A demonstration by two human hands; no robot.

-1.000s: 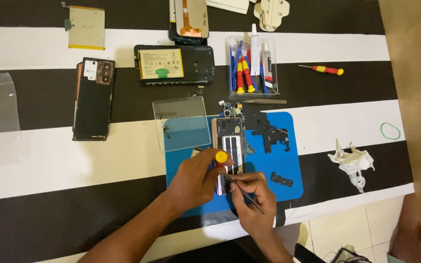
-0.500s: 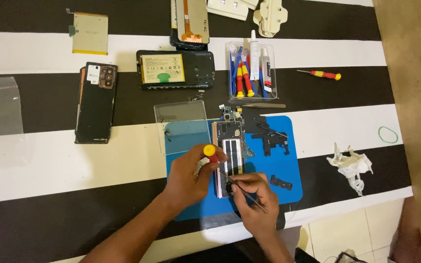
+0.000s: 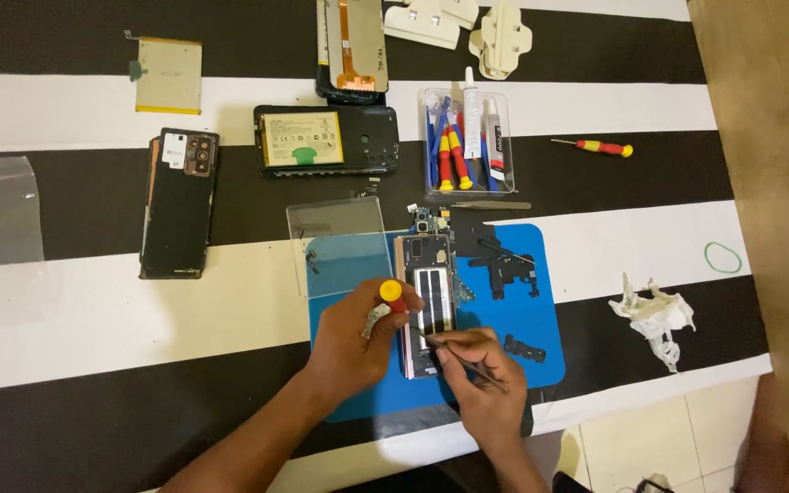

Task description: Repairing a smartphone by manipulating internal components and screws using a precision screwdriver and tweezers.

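An opened phone lies lengthwise on a blue work mat, its inner parts exposed. My left hand grips a small red screwdriver with a yellow cap, held upright at the phone's left edge. My right hand pinches thin metal tweezers whose tip touches the lower half of the phone. Black removed phone parts lie on the mat to the right of the phone.
A clear plastic sheet overlaps the mat's left corner. Further back lie a black phone, a phone frame with a battery, a loose battery, a clear tool box and a red screwdriver. A crumpled tissue sits right.
My left hand has shifted the screwdriver slightly along the phone's left edge. The right hand with the tweezers stays at the phone's lower part. The camera view has drifted a little.
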